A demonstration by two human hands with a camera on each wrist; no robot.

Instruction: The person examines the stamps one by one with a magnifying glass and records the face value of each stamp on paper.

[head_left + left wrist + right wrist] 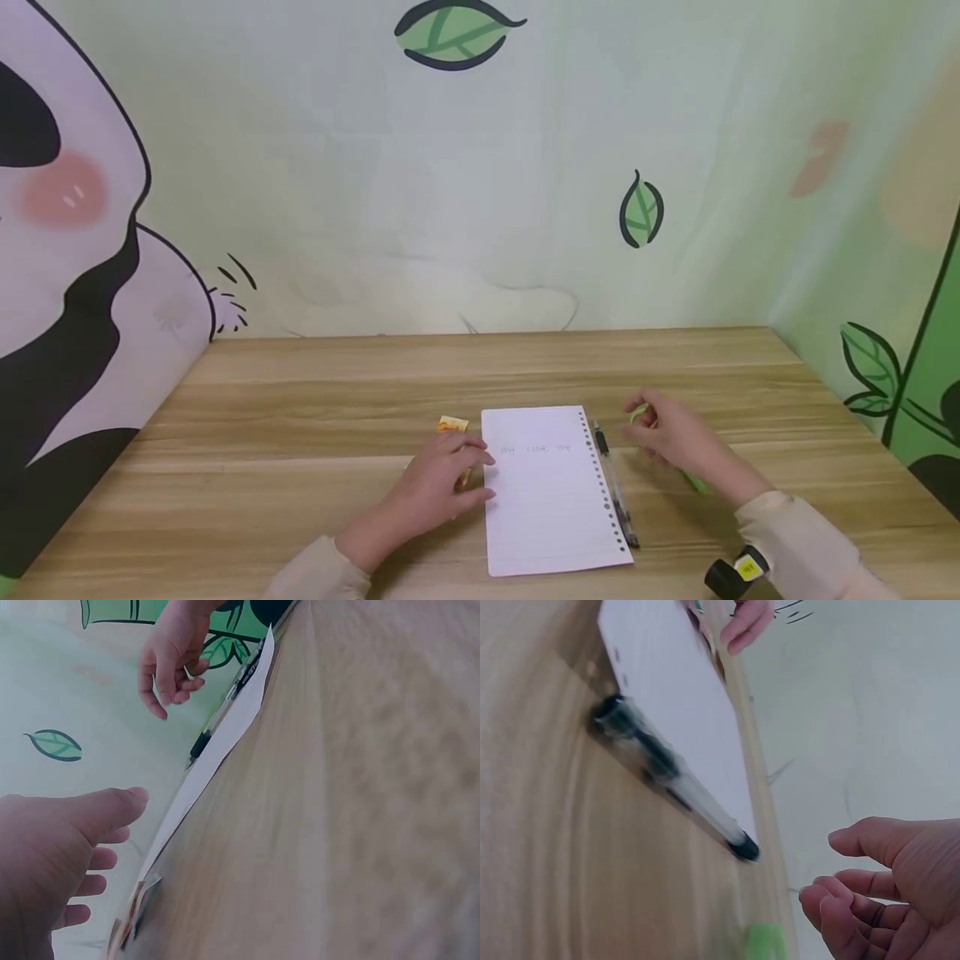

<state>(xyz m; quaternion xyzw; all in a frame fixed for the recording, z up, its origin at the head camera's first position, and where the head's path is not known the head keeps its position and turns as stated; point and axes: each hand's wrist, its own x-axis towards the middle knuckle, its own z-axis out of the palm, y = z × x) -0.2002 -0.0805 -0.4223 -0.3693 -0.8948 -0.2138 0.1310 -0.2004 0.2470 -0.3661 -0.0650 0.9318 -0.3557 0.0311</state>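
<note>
A sheet of lined, hole-punched paper (pixel 551 500) lies on the table with a short line of handwriting near its far end. My left hand (pixel 442 475) hovers at the paper's left edge, fingers spread and relaxed, partly covering a small orange-and-white flat piece (pixel 453 424). To the right of the paper lies a clear pen with black ends (pixel 617 487), along the punched edge. My right hand (pixel 667 429) is above a slim green object (pixel 696 482), mostly hidden beneath it. In the right wrist view those fingers (pixel 838 922) curl loosely with nothing between them, apart from the green object (pixel 765 943).
The wooden table (pixel 337 375) reaches back to a wall hanging (pixel 360 167) printed with leaves and a panda, which also lines both sides. A black device with a yellow label (pixel 748 568) is at the right wrist.
</note>
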